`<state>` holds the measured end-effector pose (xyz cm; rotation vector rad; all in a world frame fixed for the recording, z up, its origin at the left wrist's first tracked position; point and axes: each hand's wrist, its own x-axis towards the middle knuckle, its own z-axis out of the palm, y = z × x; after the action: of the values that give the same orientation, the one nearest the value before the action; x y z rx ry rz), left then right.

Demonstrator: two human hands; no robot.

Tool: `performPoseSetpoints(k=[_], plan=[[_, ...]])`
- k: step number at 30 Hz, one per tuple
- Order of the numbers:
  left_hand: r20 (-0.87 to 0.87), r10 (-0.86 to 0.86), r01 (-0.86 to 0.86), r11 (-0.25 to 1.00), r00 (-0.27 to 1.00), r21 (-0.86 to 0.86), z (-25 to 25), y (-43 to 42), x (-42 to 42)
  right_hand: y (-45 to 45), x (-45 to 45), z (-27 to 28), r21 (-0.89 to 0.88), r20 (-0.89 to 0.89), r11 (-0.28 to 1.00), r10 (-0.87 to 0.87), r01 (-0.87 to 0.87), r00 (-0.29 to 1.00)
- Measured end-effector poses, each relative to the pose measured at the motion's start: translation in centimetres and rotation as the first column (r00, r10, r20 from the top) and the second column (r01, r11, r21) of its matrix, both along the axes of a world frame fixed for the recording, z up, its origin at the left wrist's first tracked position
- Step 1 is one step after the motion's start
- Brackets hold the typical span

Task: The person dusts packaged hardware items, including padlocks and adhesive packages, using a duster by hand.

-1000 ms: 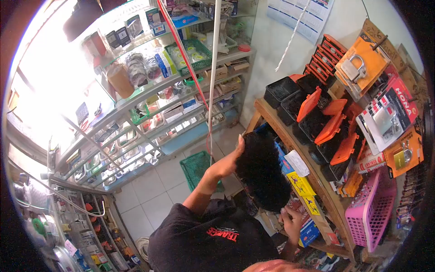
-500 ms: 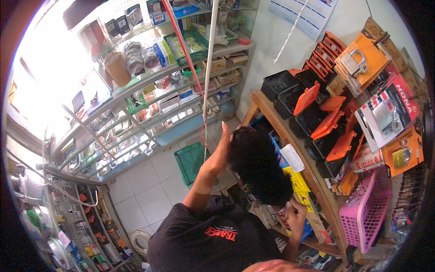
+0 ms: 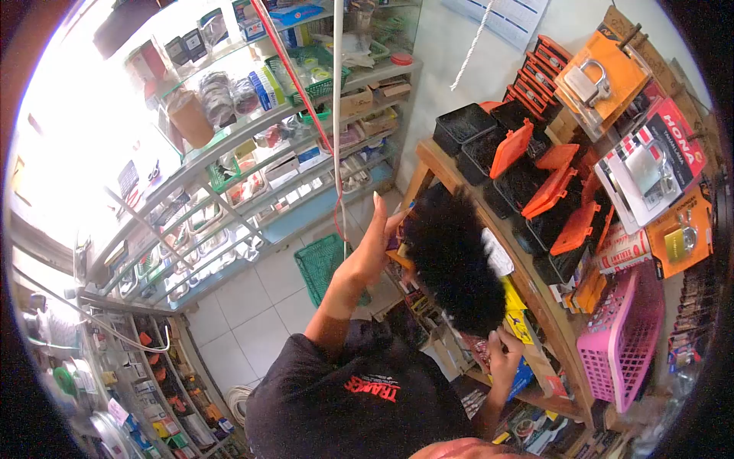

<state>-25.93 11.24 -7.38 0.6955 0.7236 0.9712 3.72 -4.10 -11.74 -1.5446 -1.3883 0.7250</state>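
A fluffy black duster [image 3: 453, 260] hangs in front of the wooden shelf, its bristles filling the middle of the view. Its lower end is pinched in my right hand [image 3: 503, 358]; the handle itself is mostly hidden. My left hand [image 3: 369, 249] is raised to the left of the duster, thumb up and fingers stretched out, with nothing visible in it. The fingertips come near the duster's left edge; whether they touch it I cannot tell. Several black bins [image 3: 480, 157] with orange lids [image 3: 511, 148] stand on the shelf top beyond the duster.
A wooden shelf edge [image 3: 527, 306] runs along the right, with a pink basket [image 3: 621, 344] and packaged padlocks [image 3: 650, 172]. A white pole [image 3: 337, 115] and red cord hang ahead. A glass display counter stands left; a green basket [image 3: 319, 268] sits on the tiled floor.
The duster has shifted slightly right and up, uncovering goods behind its left side. The left hand has moved a little, and more of its fingers show. The camera view has shifted slightly.
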Motion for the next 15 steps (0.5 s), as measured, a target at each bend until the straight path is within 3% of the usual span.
performPoseSetpoints(k=[5, 7, 9, 11, 12, 15], plan=[[0.078, 0.006, -0.006, 1.000, 0.997, -0.001, 0.9, 0.4, 0.7, -0.4, 2.9, -2.4, 0.085, 0.201, 0.993, 0.063, -0.081, 0.977], [0.029, -0.005, 0.004, 1.000, 1.000, 0.029, 0.1, 0.8, 0.7, -0.5, 1.9, -0.5, -0.021, 0.014, 0.997, -0.071, 0.071, 0.997], [-0.013, 0.042, -0.042, 0.999, 0.999, 0.006, 0.7, 0.6, 1.1, -0.9, 2.3, -0.2, -0.001, 0.145, 1.000, 0.014, -0.014, 0.989], [0.094, 0.122, -0.124, 0.992, 0.988, 0.012, 1.4, 0.7, 2.1, -0.8, 2.6, -0.2, 0.034, 0.218, 0.997, 0.059, -0.068, 0.974], [0.104, -0.257, 0.241, 0.960, 0.961, 0.139, -1.4, 1.8, 0.1, -0.1, 0.0, 1.4, 0.119, 0.050, 0.989, -0.089, 0.083, 0.995], [0.080, -0.301, 0.278, 0.936, 0.950, 0.217, 0.1, 1.4, 0.4, -0.5, 0.2, 0.9, 0.125, -0.017, 0.990, -0.067, 0.068, 0.998]])
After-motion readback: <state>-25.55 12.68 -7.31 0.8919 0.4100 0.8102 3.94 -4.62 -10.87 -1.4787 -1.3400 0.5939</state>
